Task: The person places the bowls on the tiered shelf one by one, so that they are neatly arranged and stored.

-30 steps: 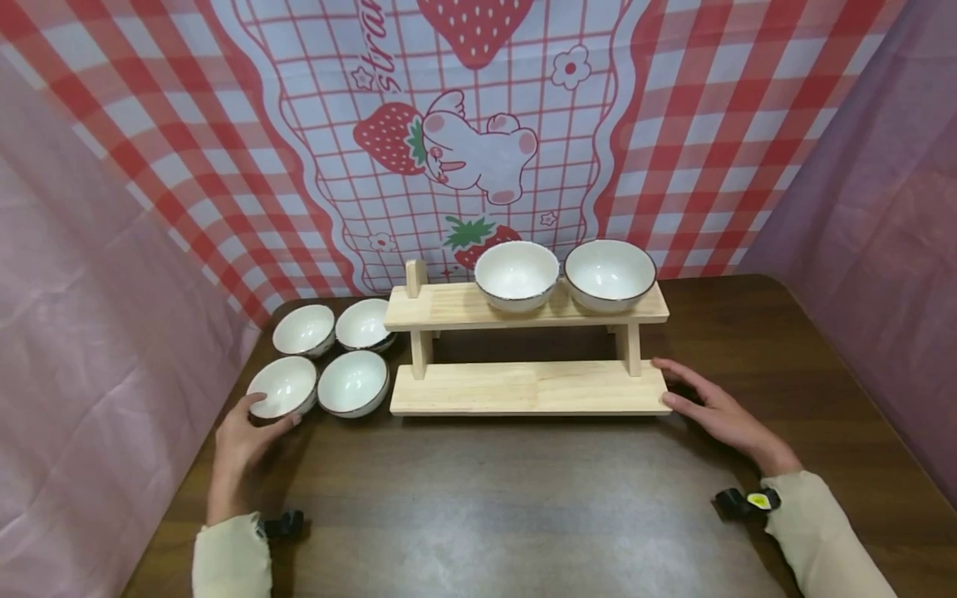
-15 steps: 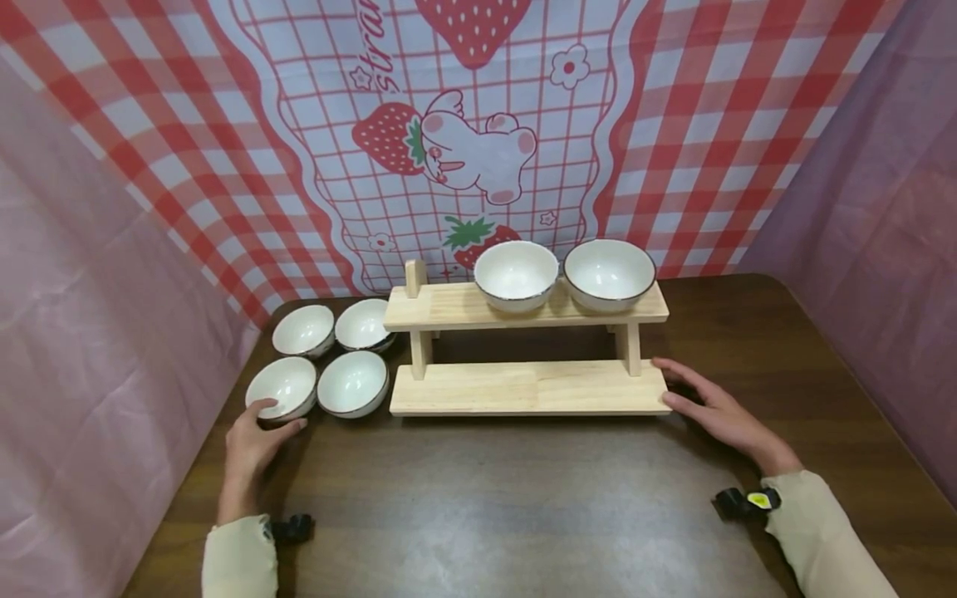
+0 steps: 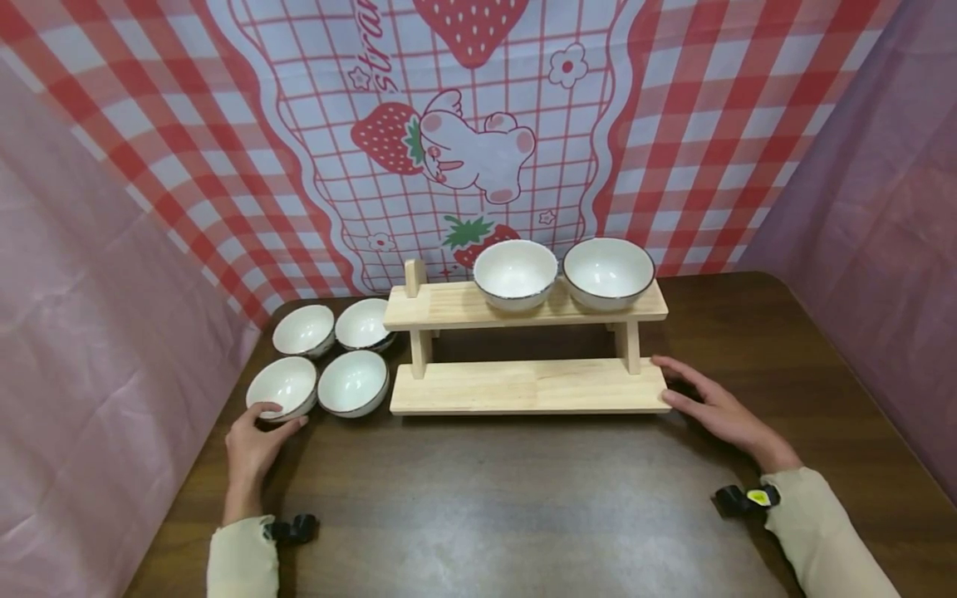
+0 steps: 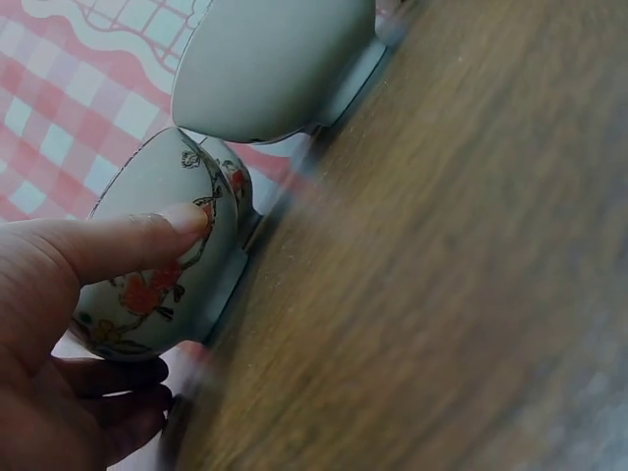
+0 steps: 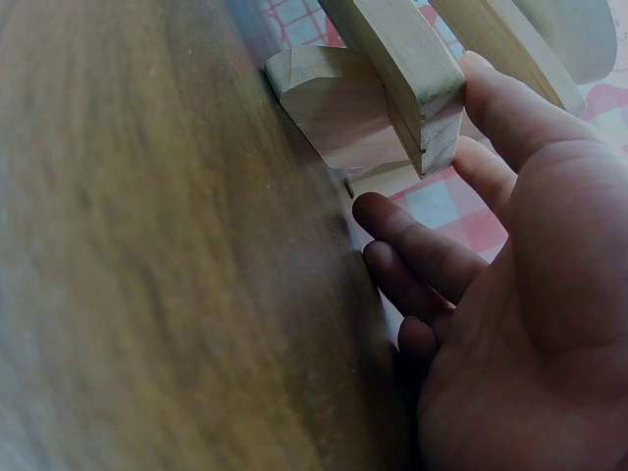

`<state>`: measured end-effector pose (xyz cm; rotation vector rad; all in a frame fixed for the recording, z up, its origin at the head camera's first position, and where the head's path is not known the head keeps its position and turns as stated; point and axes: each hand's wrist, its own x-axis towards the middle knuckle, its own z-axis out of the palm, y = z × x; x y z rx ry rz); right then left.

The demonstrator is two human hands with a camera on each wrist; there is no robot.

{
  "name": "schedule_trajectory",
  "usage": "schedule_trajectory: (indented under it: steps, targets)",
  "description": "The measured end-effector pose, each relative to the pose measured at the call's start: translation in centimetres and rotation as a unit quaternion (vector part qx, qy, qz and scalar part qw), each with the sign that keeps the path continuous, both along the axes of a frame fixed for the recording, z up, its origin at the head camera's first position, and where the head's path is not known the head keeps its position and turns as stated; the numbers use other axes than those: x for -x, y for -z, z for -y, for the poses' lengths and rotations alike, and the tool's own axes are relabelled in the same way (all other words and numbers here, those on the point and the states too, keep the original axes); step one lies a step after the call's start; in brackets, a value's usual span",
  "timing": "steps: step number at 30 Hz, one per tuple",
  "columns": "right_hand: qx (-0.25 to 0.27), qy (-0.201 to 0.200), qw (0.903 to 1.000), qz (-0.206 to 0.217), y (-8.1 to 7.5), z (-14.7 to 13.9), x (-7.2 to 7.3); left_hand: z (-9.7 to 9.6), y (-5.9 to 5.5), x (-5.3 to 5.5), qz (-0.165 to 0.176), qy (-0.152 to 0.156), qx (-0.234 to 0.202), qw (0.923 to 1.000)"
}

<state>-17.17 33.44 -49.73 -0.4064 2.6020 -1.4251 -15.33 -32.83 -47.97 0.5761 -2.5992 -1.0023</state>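
Observation:
At the front left, my left hand (image 3: 252,453) pinches the near-left white bowl (image 3: 284,384), index finger over its rim and inside. In the left wrist view, the thumb presses the outer wall of this bowl (image 4: 162,285), painted with red flowers; its foot is close over the table. My right hand (image 3: 721,415) rests at the right end of the two-tier wooden stand (image 3: 523,388). Thumb and index finger touch the lower board's end (image 5: 442,132), while the other fingers lie loosely bent below it, around nothing.
Beside the held bowl are a near-right bowl (image 3: 353,384) and two behind, a left one (image 3: 304,330) and a right one (image 3: 364,324). Two larger-looking bowls, one white (image 3: 516,274) and one dark-rimmed (image 3: 609,272), stand on the upper tier. A strawberry-print cloth (image 3: 478,158) hangs behind.
My left hand has shifted slightly right and nearer the front, its index finger settling inside the bowl's near rim. The bowl has barely moved. My right hand stays at the stand's end.

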Motion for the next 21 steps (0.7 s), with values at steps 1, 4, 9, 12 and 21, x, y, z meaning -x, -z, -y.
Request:
schedule_trajectory:
  steps: [1, 4, 9, 12, 21]
  targets:
    - [-0.001, 0.0, 1.0, 0.0, -0.01, 0.01, 0.01, 0.0, 0.06, 0.0, -0.003, -0.001, -0.002, 1.0]
    - [-0.005, 0.001, 1.0, -0.001, -0.04, 0.03, 0.0, -0.03, 0.18, -0.01, -0.014, -0.006, -0.006, 0.9999]
    - [-0.003, 0.002, 1.0, 0.001, -0.01, -0.02, -0.01, -0.14, 0.43, 0.09, -0.039, -0.028, -0.006, 0.9988]
    - [-0.001, 0.001, 1.0, 0.001, 0.02, -0.05, -0.02, -0.24, 0.48, 0.08, -0.05, -0.039, -0.007, 0.998]
    - [-0.005, 0.001, 1.0, -0.006, 0.11, -0.03, 0.04, -0.23, 0.39, 0.07, -0.063, -0.061, -0.01, 0.9961]
